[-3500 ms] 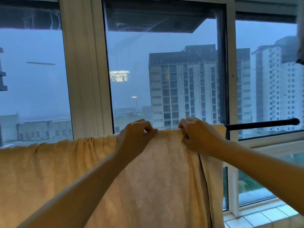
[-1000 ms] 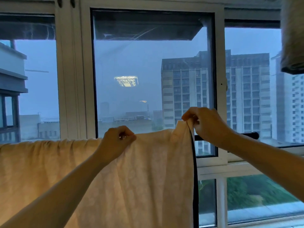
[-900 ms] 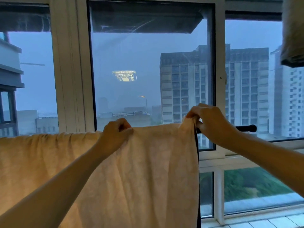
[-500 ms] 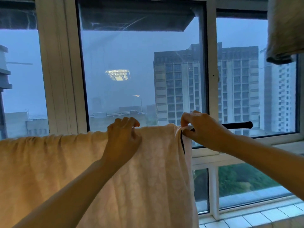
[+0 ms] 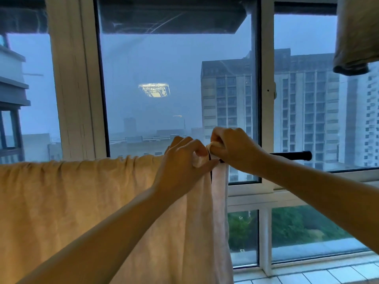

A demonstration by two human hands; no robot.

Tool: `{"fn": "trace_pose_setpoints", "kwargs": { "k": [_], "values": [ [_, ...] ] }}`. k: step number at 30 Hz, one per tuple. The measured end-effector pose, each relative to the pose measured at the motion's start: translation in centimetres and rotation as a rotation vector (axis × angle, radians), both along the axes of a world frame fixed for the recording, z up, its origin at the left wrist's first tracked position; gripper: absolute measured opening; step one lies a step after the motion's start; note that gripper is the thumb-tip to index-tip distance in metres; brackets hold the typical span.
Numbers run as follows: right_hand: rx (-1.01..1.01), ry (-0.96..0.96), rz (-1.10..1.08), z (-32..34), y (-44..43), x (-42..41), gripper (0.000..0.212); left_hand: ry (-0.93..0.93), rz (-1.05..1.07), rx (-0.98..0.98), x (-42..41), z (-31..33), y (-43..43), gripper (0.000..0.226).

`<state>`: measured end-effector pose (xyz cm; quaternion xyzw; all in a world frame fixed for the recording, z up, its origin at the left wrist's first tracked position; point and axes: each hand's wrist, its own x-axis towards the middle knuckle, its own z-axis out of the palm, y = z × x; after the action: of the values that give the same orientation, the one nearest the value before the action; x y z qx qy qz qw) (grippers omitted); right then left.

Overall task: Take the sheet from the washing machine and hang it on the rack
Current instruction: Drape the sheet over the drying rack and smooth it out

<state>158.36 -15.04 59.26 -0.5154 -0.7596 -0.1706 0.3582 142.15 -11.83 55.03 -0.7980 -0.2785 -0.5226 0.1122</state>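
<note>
Sheet (image 5: 82, 201), pale yellow: draped over the black rack rod (image 5: 291, 155) before the window (image 5: 266, 99), hanging in folds, the rod's right end bare. Left hand (image 5: 182, 162): fingers curled, pinching the sheet's top edge. Right hand (image 5: 233, 148): just beside it, gripping a bunched corner at the rod.

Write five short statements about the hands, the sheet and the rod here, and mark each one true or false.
1. The sheet hangs over the black rod. True.
2. The left hand and the right hand pinch the sheet close together. True.
3. The sheet covers the rod's right end. False: that end sticks out bare past the right hand.
4. The right hand hangs idle. False: it grips the sheet's edge at the rod.
5. A grey cloth hangs at upper right. True.
</note>
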Motion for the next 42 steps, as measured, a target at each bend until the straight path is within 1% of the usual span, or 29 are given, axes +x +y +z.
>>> {"fn": "trace_pose_setpoints", "kwargs": {
  "k": [3,6,8,10,13,14,18,22,24,27,28,29,31,32,33,34,35,38,40,42],
  "values": [
    [-0.005,0.023,0.02,0.7,0.6,0.9,0.012,0.012,0.163,0.039,1.7,0.2,-0.4,0.047],
    [-0.031,0.02,0.101,1.4,0.8,2.2,0.01,-0.008,0.249,0.067,3.4,0.2,-1.1,0.049],
    [-0.058,-0.025,0.169,1.7,0.6,3.3,0.009,-0.05,0.301,0.084,4.4,0.0,-1.4,0.053],
    [-0.057,-0.104,0.203,2.1,0.4,4.6,0.011,-0.075,0.372,0.096,5.5,-0.4,-1.5,0.046],
    [-0.058,-0.205,0.248,2.8,0.2,6.8,0.014,-0.061,0.497,0.052,7.0,-0.8,-2.2,0.022],
    [-0.075,-0.232,0.268,2.9,0.2,7.6,0.014,-0.062,0.52,0.034,7.4,-0.9,-2.5,0.019],
    [-0.181,-0.279,0.309,3.5,0.6,9.7,0.017,-0.048,0.533,-0.02,8.7,-0.2,-4.3,0.015],
    [-0.199,-0.291,0.371,4.2,1.1,11.1,0.016,-0.016,0.507,-0.137,10.7,0.7,-5.4,0.017],
    [-0.209,-0.294,0.393,4.4,1.2,11.8,0.013,0.0,0.481,-0.16,11.8,0.8,-5.7,0.012],
    [-0.23,-0.245,0.41,4.3,1.7,12.9,0.006,-0.055,0.406,-0.192,13.1,0.8,-6.2,0.026],
    [-0.24,-0.212,0.414,4.2,1.8,13.3,0.008,-0.052,0.384,-0.197,13.3,0.8,-6.3,0.027],
    [-0.248,-0.185,0.418,4.1,2.0,13.8,0.012,-0.021,0.383,-0.195,13.5,0.8,-6.3,0.028],
    [-0.27,-0.161,0.423,4.0,2.3,14.7,0.019,0.137,0.466,-0.147,13.7,0.6,-6.1,0.03],
    [-0.283,-0.157,0.425,3.9,2.4,15.2,0.02,0.217,0.537,-0.116,13.9,0.5,-5.9,0.026],
    [-0.301,-0.15,0.423,3.8,2.6,15.6,0.02,0.241,0.598,-0.093,14.2,0.5,-5.8,0.018],
    [-0.322,-0.131,0.424,3.8,2.7,16.0,0.02,0.229,0.632,-0.079,14.5,0.5,-5.6,0.011],
    [-0.349,-0.107,0.425,3.7,2.8,16.5,0.02,0.196,0.641,-0.076,14.9,0.5,-5.6,0.01],
    [-0.473,-0.065,0.437,3.8,2.9,18.3,0.012,0.163,0.622,-0.096,16.1,0.2,-5.3,0.017],
    [-0.536,-0.065,0.45,3.7,3.2,19.6,0.005,0.167,0.617,-0.101,16.8,0.0,-5.2,0.016],
    [-0.598,-0.019,0.479,3.6,3.4,21.0,0.004,0.17,0.601,-0.092,17.6,0.0,-5.1,0.016]
  ]
}}
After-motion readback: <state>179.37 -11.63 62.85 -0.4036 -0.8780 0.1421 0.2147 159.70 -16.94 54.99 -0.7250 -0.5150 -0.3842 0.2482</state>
